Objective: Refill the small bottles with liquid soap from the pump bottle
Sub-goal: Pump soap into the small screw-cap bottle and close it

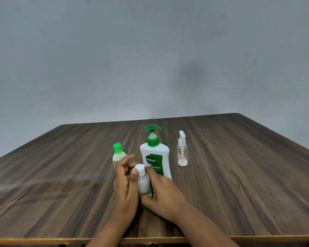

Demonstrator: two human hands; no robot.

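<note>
A small clear bottle with a white flip cap (143, 182) stands on the wooden table (239, 184) in front of me. My right hand (161, 195) grips its body from the right. My left hand (125, 184) is beside it on the left, thumb tip touching the white cap, fingers loosely spread. Just behind stands the white Dettol pump bottle with a green pump (154, 154). A small bottle with a green cap (118, 155) stands behind my left fingers, partly hidden.
A small clear spray bottle with a white nozzle and a little label (182, 151) stands to the right of the pump bottle. The table's front edge (43, 240) runs along the bottom of the view. A grey wall lies behind the table.
</note>
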